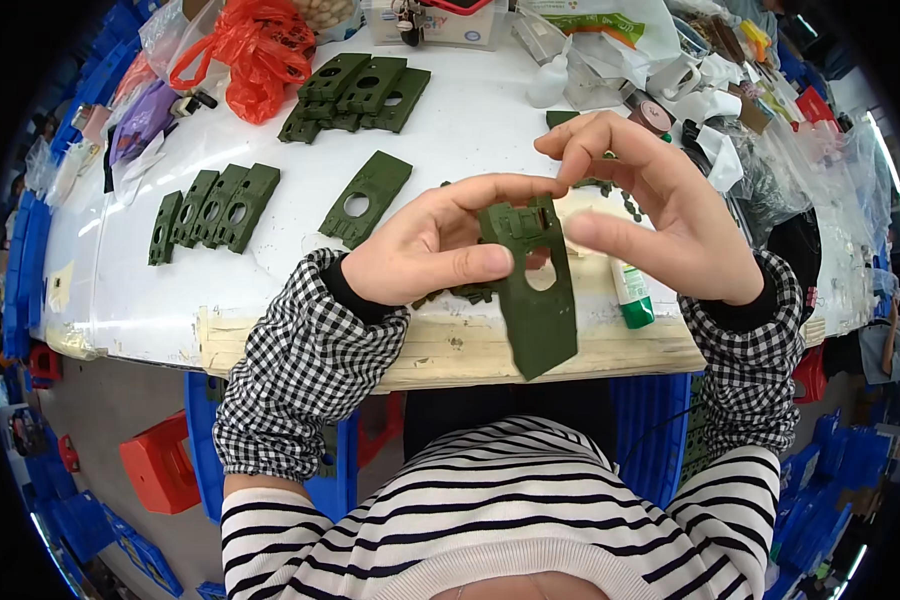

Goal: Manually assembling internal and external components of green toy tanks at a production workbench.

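My left hand (425, 240) grips a dark green plastic tank-hull piece (540, 325), thumb on its near face. The piece hangs tilted above the table's front edge and has a round hole through it. Close against its upper end is my right hand (660, 190), fingers curved and thumb apart from them. Its index fingertip meets my left index fingertip at the piece's top edge. No separate part shows between the right fingers. Small green parts (620, 195) lie behind the hands, partly hidden. Another green hull piece (382, 180) rests on the table to the left.
Several hull pieces lie in a row (210, 210) at left, with a stack (360, 90) farther back. A white tube with a green cap (637, 312) is beside my right wrist. Red bags (255, 60), a white bottle (550, 80) and clutter line the far side.
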`<action>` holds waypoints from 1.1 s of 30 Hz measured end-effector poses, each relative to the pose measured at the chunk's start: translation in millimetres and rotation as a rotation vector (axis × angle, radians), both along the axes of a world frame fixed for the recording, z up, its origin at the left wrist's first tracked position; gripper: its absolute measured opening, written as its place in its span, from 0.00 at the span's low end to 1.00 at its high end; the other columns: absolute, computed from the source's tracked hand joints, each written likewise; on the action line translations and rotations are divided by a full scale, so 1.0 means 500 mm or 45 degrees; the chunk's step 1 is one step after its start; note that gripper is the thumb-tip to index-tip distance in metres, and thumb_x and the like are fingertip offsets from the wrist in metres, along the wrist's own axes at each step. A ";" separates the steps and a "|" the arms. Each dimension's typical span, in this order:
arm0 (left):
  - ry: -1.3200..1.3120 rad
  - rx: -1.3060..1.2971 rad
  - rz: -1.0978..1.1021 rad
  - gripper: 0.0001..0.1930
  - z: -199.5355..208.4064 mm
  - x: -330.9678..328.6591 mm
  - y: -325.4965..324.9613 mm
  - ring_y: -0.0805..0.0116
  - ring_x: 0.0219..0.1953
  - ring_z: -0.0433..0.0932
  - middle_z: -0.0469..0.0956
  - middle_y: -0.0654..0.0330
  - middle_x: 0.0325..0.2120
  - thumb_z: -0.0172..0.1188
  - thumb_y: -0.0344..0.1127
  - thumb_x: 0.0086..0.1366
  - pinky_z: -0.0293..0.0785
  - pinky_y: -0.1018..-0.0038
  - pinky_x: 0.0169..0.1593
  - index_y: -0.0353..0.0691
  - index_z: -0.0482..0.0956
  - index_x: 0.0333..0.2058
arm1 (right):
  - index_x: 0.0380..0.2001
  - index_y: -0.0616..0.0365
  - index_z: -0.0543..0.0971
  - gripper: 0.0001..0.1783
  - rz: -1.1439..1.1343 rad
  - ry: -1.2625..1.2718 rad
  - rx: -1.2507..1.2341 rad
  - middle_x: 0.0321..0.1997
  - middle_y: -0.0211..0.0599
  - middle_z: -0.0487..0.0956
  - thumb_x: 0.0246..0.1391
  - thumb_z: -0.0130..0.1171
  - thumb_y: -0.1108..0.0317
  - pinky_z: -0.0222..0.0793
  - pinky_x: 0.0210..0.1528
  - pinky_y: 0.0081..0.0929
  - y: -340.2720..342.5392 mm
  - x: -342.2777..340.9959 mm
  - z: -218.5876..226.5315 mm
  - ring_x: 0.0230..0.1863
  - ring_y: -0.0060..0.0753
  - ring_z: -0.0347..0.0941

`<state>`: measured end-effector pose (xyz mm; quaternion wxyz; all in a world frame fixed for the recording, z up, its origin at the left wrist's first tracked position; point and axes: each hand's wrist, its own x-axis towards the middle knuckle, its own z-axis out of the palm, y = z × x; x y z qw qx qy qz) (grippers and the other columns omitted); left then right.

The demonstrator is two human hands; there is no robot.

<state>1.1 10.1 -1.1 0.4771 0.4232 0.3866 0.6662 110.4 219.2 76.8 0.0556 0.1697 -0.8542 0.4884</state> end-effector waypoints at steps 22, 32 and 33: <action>-0.199 -0.011 0.152 0.42 -0.002 0.045 0.025 0.53 0.59 0.71 0.67 0.49 0.57 0.64 0.26 0.59 0.81 0.56 0.52 0.41 0.48 0.67 | 0.42 0.62 0.78 0.26 -0.484 0.353 0.425 0.39 0.38 0.78 0.38 0.74 0.62 0.68 0.48 0.34 -0.015 0.082 -0.065 0.44 0.43 0.70; -0.204 -0.128 0.183 0.33 -0.005 0.037 0.019 0.56 0.53 0.77 0.72 0.48 0.53 0.66 0.28 0.60 0.83 0.62 0.51 0.37 0.59 0.61 | 0.38 0.65 0.80 0.16 -0.887 0.122 0.215 0.29 0.40 0.79 0.50 0.69 0.66 0.72 0.43 0.31 0.080 0.170 -0.079 0.35 0.35 0.75; -0.214 -0.120 0.191 0.33 -0.002 0.038 0.019 0.56 0.53 0.77 0.72 0.47 0.52 0.66 0.29 0.60 0.83 0.62 0.51 0.36 0.59 0.61 | 0.33 0.65 0.82 0.10 -1.016 0.047 0.242 0.25 0.39 0.79 0.50 0.68 0.69 0.72 0.41 0.31 0.104 0.183 -0.076 0.32 0.35 0.76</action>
